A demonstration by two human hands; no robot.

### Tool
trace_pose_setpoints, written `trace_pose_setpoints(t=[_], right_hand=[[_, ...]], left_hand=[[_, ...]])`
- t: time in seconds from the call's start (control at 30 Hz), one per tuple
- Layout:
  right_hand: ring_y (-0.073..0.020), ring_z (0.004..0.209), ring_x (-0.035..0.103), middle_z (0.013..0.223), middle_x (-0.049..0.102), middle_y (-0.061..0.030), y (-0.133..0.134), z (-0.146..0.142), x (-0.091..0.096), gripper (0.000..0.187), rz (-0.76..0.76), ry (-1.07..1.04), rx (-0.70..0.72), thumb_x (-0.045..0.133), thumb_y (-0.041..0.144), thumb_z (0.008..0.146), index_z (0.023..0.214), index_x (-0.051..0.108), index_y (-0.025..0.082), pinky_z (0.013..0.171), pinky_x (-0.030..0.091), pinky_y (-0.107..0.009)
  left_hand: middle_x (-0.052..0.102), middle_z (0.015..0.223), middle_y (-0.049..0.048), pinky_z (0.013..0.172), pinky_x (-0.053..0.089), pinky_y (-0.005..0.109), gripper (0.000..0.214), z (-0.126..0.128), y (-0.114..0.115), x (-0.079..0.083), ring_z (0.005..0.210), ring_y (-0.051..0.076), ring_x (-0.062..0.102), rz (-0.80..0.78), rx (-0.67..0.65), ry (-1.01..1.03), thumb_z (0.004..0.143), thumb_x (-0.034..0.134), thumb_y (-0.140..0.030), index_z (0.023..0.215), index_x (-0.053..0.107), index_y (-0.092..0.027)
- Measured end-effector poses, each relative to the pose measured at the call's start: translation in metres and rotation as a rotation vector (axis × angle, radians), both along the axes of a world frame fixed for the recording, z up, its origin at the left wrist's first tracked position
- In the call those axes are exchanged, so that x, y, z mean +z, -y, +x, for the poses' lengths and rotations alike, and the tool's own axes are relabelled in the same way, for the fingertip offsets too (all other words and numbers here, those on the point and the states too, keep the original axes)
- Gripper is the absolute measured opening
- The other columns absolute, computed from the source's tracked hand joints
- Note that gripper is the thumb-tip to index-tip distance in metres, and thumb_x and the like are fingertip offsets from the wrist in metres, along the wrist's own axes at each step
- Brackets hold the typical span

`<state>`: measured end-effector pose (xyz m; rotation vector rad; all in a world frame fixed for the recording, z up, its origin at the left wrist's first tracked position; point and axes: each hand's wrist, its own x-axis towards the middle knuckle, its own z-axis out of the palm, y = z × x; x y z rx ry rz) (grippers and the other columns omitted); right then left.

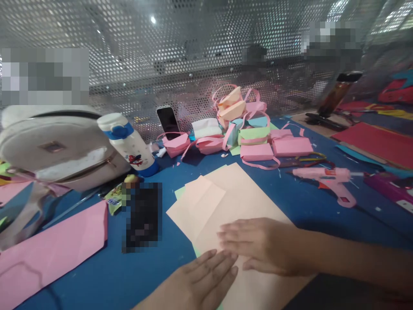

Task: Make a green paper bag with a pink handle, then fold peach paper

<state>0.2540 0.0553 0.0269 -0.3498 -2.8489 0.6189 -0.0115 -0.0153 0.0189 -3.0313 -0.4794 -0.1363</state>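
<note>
Peach paper sheets (pixel 248 198) lie on the blue table in front of me, with edges of green paper showing beneath. A smaller peach piece (pixel 206 196) rests on top of them at the upper left. My left hand (pixel 206 275) lies flat near the lower left edge of the paper, fingers stretched out. Palm down on the same sheet, my right hand (pixel 261 243) has its fingers extended to the left. The two hands nearly meet at the fingertips. Neither holds anything that shows.
A pink glue gun (pixel 332 178) lies at the right. Small paper bags (pixel 254 150) stand in a row behind the sheets, near a phone (pixel 168 120). To the left are a bottle (pixel 130 146), a pale backpack (pixel 61 146) and folded pink paper (pixel 64 249). Perforated metal (pixel 180 56) closes the back.
</note>
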Motion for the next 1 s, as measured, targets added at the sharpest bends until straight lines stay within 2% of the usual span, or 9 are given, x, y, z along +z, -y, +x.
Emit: trace_pose_setpoints(t=[0.1, 0.23, 0.47, 0.67, 0.77, 0.83, 0.93, 1.0], right_hand=[[-0.0174, 0.148, 0.031, 0.155, 0.043, -0.01, -0.007, -0.02, -0.003, 0.049, -0.1, 0.011, 0.105, 0.039, 0.03, 0.106, 0.152, 0.04, 0.012, 0.125, 0.02, -0.034], [-0.0234, 0.15, 0.025, 0.16, 0.033, -0.0117, -0.023, -0.046, -0.012, 0.053, -0.106, 0.054, 0.163, 0.039, 0.031, 0.106, 0.154, 0.034, 0.01, 0.125, 0.016, -0.044], [-0.0198, 0.153, 0.014, 0.165, 0.02, -0.0093, -0.055, -0.106, -0.023, 0.062, 0.026, 0.074, 0.133, 0.035, 0.043, 0.107, 0.159, 0.02, 0.011, 0.125, 0.009, -0.04], [-0.0221, 0.153, 0.013, 0.165, 0.018, -0.0117, -0.068, -0.145, -0.022, 0.063, 0.06, 0.097, 0.075, 0.032, 0.044, 0.107, 0.158, 0.019, 0.01, 0.124, 0.009, -0.045], [-0.024, 0.154, 0.011, 0.165, 0.014, -0.0141, -0.057, -0.142, -0.017, 0.065, 0.04, 0.1, 0.038, 0.034, 0.045, 0.107, 0.158, 0.019, 0.007, 0.124, 0.011, -0.047], [-0.0241, 0.154, 0.01, 0.165, 0.014, -0.0155, -0.041, -0.129, -0.013, 0.067, 0.003, 0.097, 0.074, 0.037, 0.043, 0.106, 0.158, 0.019, 0.006, 0.125, 0.01, -0.046], [-0.0165, 0.152, 0.016, 0.165, 0.021, -0.0094, -0.019, -0.102, -0.01, 0.058, -0.078, 0.104, 0.226, 0.038, 0.031, 0.105, 0.158, 0.023, 0.011, 0.125, 0.007, -0.036], [-0.0136, 0.152, 0.015, 0.164, 0.024, -0.0055, -0.013, -0.087, -0.01, 0.055, -0.105, 0.109, 0.178, 0.034, 0.026, 0.104, 0.158, 0.026, 0.015, 0.126, 0.005, -0.036]], left_hand=[[0.055, 0.145, 0.0104, 0.118, 0.033, 0.032, 0.043, 0.0, -0.001, 0.002, 0.13, 0.021, 0.056, 0.047, -0.013, -0.001, 0.108, 0.033, -0.022, 0.146, 0.045, -0.005], [0.059, 0.142, 0.0082, 0.114, 0.037, 0.032, 0.042, -0.006, -0.004, -0.011, 0.13, 0.02, 0.056, 0.14, -0.02, 0.12, 0.109, 0.036, -0.026, 0.148, 0.046, -0.014], [0.046, 0.153, 0.0132, 0.116, 0.036, 0.034, 0.047, -0.009, -0.004, -0.029, 0.142, 0.024, 0.042, 0.16, -0.035, 0.116, 0.108, 0.035, -0.026, 0.153, 0.036, -0.014], [0.041, 0.156, 0.0142, 0.118, 0.033, 0.036, 0.05, -0.012, -0.002, -0.032, 0.145, 0.026, 0.038, 0.154, -0.021, 0.101, 0.108, 0.036, -0.027, 0.156, 0.031, -0.013], [0.039, 0.157, 0.0151, 0.117, 0.034, 0.036, 0.05, -0.01, -0.001, -0.035, 0.144, 0.027, 0.039, 0.13, -0.024, 0.108, 0.108, 0.036, -0.026, 0.156, 0.029, -0.014], [0.047, 0.152, 0.0138, 0.113, 0.039, 0.034, 0.049, -0.006, 0.0, -0.041, 0.138, 0.025, 0.048, 0.066, 0.005, 0.157, 0.108, 0.038, -0.027, 0.155, 0.032, -0.016], [0.071, 0.123, 0.0078, 0.098, 0.051, 0.025, 0.044, 0.001, 0.0, -0.048, 0.108, 0.019, 0.07, -0.042, 0.083, 0.242, 0.107, 0.041, -0.032, 0.149, 0.042, -0.019], [0.076, 0.111, 0.0064, 0.093, 0.053, 0.025, 0.043, 0.002, -0.001, -0.044, 0.096, 0.018, 0.073, -0.065, 0.09, 0.253, 0.107, 0.042, -0.033, 0.147, 0.045, -0.017]])
